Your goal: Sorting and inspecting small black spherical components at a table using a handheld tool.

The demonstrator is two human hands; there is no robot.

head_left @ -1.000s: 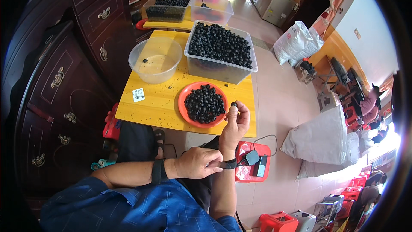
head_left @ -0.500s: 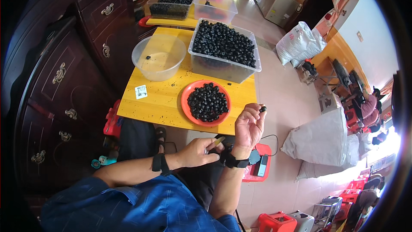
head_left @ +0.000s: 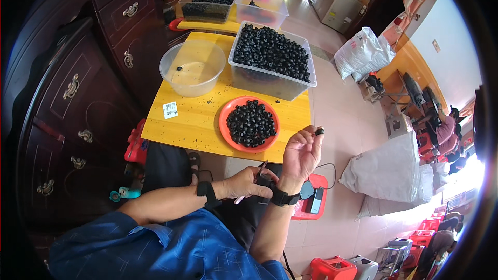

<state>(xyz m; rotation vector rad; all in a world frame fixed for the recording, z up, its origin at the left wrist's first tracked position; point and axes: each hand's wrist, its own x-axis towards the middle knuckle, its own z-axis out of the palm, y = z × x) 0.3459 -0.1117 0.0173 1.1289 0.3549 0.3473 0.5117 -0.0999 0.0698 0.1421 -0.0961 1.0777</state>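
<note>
Right hand [head_left: 302, 156] narrowly pinches a black ring-shaped piece [head_left: 319, 131], left hand [head_left: 246, 183] clasps a slim tool [head_left: 239, 199]; a slackened pinch could drop the piece onto the tiled floor [head_left: 332, 114].

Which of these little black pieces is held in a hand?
The black piece pinched in the right hand; most others lie heaped in clear tubs or the orange plate.

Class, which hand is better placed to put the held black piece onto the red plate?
Probably the right hand: it pinches the black piece near the plate. The left hand, lower down, holds a slim object.
</note>
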